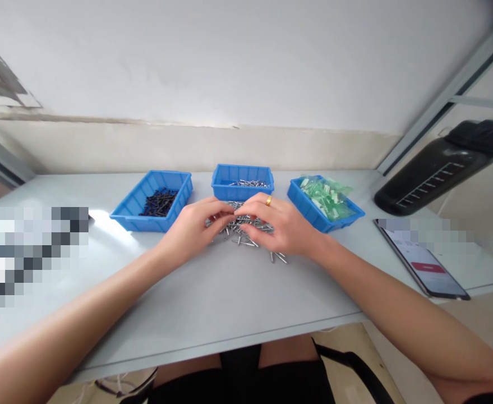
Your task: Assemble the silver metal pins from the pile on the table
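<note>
A pile of small silver screws (246,234) lies on the grey table (212,297) in front of the middle blue bin (243,180). My left hand (196,227) and my right hand (280,224) meet over the pile. The fingers of both are curled and pinched together at the pile's top. What they pinch is too small to name. A gold ring sits on my right hand. The middle bin holds a few silver screws.
A left blue bin (130,210) holds black screws. A right blue bin (309,209) holds green plastic pieces. A phone (423,264) lies at the right table edge, with a black device (435,168) behind it. A wall stands close behind the bins.
</note>
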Demonstrator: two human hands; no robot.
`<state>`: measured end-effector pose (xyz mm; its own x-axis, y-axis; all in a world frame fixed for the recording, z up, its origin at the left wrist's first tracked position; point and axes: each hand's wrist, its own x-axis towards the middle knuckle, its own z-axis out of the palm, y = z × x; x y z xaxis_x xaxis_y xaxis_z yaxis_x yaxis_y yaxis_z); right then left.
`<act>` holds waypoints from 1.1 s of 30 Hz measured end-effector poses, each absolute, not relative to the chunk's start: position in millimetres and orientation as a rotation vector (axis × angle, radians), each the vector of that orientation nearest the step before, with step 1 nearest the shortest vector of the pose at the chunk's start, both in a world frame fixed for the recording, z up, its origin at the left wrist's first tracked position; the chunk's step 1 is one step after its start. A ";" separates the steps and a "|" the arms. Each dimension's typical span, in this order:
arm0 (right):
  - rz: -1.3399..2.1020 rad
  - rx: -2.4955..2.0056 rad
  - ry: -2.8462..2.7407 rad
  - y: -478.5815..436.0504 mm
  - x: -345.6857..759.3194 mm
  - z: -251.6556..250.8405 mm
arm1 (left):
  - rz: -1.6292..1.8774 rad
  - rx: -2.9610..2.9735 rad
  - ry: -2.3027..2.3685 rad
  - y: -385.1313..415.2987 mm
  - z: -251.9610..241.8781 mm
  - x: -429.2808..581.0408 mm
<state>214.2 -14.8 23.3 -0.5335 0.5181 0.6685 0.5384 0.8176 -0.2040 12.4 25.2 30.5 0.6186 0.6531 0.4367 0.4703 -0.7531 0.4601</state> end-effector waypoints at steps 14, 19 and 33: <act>0.080 -0.874 -2.191 -15.2 214.8 19.8 | 0.859 2.524 0.954 26.7 29.3 12.0; 0.153 -0.788 -2.228 -16.9 214.2 19.6 | 0.845 2.553 0.958 27.1 28.7 11.7; 0.118 -0.758 -2.336 -17.3 213.6 22.8 | 0.834 2.552 0.946 28.3 28.6 11.2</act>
<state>213.6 -17.3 22.8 -0.6072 0.5500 0.5734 0.4897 0.8274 -0.2751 11.2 28.3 28.6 0.6160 0.6683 0.4171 0.4979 -0.7406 0.4513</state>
